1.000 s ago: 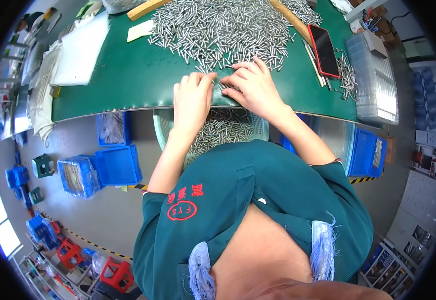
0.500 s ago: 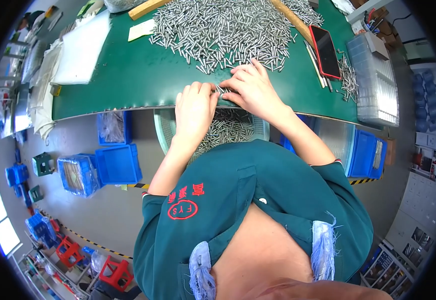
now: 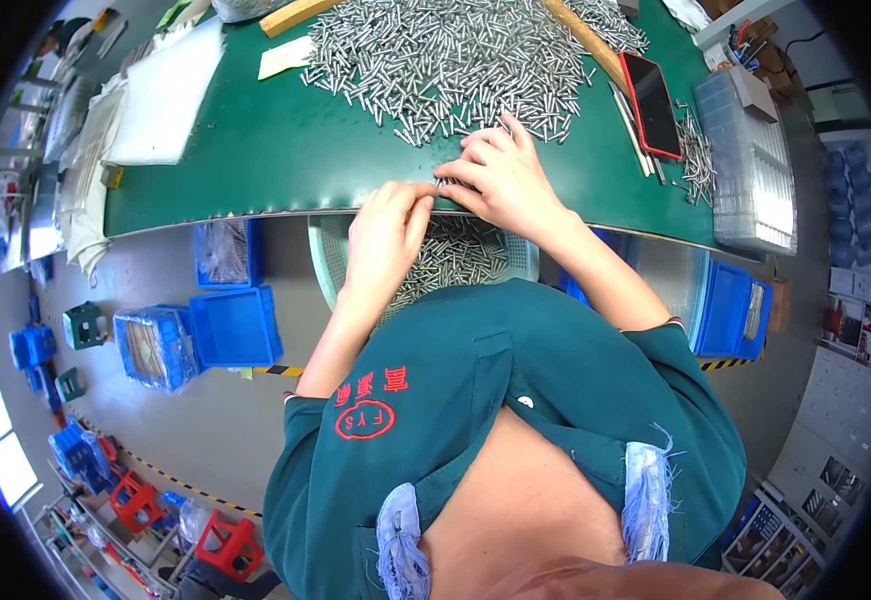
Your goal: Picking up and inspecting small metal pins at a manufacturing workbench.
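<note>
A large heap of small metal pins (image 3: pixel 446 65) covers the far middle of the green table (image 3: pixel 256 180). Close to the table's front edge, my right hand (image 3: pixel 504 180) curls its thumb and fingers around a few loose pins (image 3: pixel 446 183). My left hand (image 3: pixel 386 235) meets it there, its thumb and forefinger pinched together beside those pins. Whatever sits between the left fingertips is too small to make out. Below the edge, between my forearms, a pale green basket (image 3: pixel 322 268) holds many more pins (image 3: pixel 461 258).
Wooden bars (image 3: pixel 586 42) flank the heap. A red-edged phone (image 3: pixel 651 105), thin sticks (image 3: pixel 636 130) and a small pin pile (image 3: pixel 695 155) lie at the right, beside stacked clear trays (image 3: pixel 751 170). White sheets (image 3: pixel 168 95) lie at the left. Blue bins (image 3: pixel 236 328) stand on the floor below.
My left hand has shifted slightly down and toward me, with its fingers now pointing more to the right. The right hand stays nearly in place, its fingers a little changed.
</note>
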